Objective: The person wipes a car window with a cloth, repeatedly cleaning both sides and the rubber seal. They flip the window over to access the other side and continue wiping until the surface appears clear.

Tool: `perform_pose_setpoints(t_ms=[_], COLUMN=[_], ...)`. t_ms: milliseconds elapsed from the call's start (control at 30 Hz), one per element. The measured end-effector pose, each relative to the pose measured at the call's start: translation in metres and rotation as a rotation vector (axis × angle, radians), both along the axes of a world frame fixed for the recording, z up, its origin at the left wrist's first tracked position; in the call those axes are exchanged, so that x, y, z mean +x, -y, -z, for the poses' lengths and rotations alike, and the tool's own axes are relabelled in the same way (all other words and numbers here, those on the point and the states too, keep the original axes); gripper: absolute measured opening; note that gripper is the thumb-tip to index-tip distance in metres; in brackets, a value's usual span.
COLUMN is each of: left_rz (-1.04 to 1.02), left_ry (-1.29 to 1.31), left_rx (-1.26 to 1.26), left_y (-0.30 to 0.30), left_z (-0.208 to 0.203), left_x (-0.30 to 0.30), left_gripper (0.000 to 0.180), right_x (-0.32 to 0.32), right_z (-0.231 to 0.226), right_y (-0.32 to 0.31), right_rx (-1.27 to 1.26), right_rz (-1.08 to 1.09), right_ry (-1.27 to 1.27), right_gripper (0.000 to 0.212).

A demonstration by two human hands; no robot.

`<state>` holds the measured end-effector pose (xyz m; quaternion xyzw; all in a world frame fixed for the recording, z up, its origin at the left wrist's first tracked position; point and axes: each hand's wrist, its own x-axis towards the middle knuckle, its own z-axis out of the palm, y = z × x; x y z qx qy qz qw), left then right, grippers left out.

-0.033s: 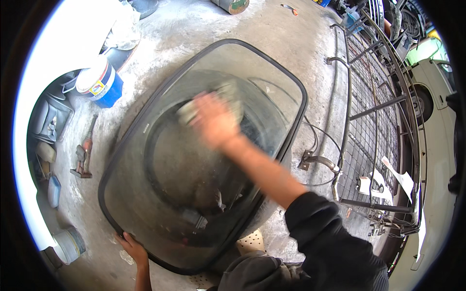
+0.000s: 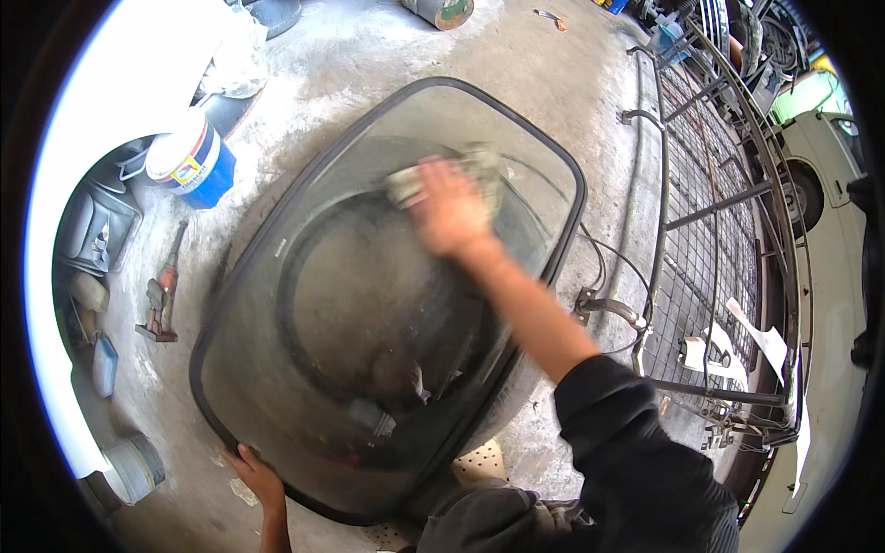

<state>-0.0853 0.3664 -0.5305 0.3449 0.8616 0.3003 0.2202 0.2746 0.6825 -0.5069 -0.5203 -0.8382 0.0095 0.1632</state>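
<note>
A large car window glass (image 2: 277, 369) with a black rubber edging lies in front of me, tilted across the view. My right hand (image 2: 452, 207) is on its far part, holding a pale, crumpled cloth (image 2: 484, 175) against the surface; hand and cloth are somewhat blurred by motion. At the near left corner, my left hand (image 2: 254, 475) grips the black edging, with some fingers hidden beneath it. Through the glass a dark round shape shows, apparently a support under the pane.
A blue and white paint bucket (image 2: 210, 170) and a power tool (image 2: 161, 304) stand or lie on the concrete floor to the left. Another bucket (image 2: 134, 468) is at lower left. A metal mesh rack (image 2: 705, 230) runs along the right, beside a pale vehicle (image 2: 825, 276).
My right hand and the cloth have slid right and slightly farther over the glass. The left hand keeps its grip on the edging, with the pane nearly still.
</note>
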Motion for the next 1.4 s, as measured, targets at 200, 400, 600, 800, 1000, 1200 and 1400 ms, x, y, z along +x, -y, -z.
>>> perform_pose_setpoints(t_ms=[200,400,600,800,1000,1200,1400], left_rz=[-0.125,-0.061,-0.031,-0.127,-0.082,-0.070,-0.040], left_ry=[0.057,-0.126,-0.107,-0.145,-0.086,-0.120,-0.180], left_rx=[-0.078,-0.015,0.087,0.076,0.034,-0.087,0.139], left_y=[-0.008,-0.016,-0.011,-0.014,-0.026,-0.027,-0.021], left_z=[0.007,0.000,0.009,0.014,-0.021,-0.024,-0.010], left_x=[0.011,0.021,0.012,0.020,0.034,0.032,0.036], left_gripper=[0.058,0.057,0.045,0.049,0.041,0.045,0.043], right_x=[0.190,0.043,-0.003,0.055,0.083,0.206,0.216], right_z=[0.012,-0.007,-0.021,-0.022,0.005,0.021,0.017], right_y=[-0.103,-0.158,-0.153,-0.214,-0.223,-0.146,-0.070], right_rx=[-0.133,-0.156,-0.211,-0.260,-0.199,-0.049,-0.170], right_rz=[0.637,0.644,-0.033,0.468,0.487,0.346,0.791], right_ry=[0.049,0.136,0.111,0.161,0.139,-0.011,0.422], right_gripper=[0.053,0.066,0.056,0.062,0.060,0.054,0.059])
